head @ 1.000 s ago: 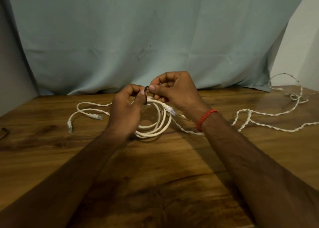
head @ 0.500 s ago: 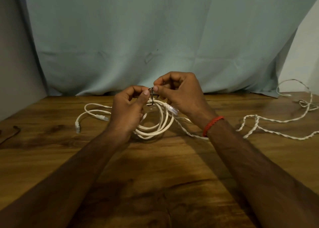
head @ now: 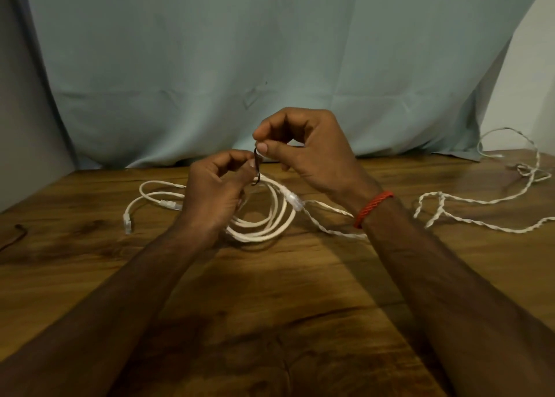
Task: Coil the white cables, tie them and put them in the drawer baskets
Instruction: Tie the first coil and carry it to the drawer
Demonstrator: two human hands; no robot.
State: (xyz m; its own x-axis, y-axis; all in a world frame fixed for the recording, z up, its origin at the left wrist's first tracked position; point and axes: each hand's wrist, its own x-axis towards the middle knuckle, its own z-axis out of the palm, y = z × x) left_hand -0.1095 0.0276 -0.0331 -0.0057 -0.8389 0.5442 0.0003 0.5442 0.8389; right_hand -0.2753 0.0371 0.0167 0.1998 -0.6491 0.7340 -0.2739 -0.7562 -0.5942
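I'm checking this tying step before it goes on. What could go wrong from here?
1. The thin dark tie, pinched by the right hand and left hand, circles the coiled white cable at one spot only; the loops might spring apart.
2. The twisted white cord lies loose near the right forearm and could get dragged.

I count two hands over the table [head: 300, 321]: the left hand [head: 216, 198] and the right hand [head: 312, 153]. Between them I see one dark tie [head: 256, 168]. White cables come to two kinds: one smooth cable [head: 270, 225] wound in a coil, and one twisted cord [head: 480, 201] trailing off to the right (whether that is a single length I cannot tell). I make out three clear plugs [head: 294, 201]. One red wristband [head: 372, 209]. One dark cord end [head: 18, 231] at the left edge.
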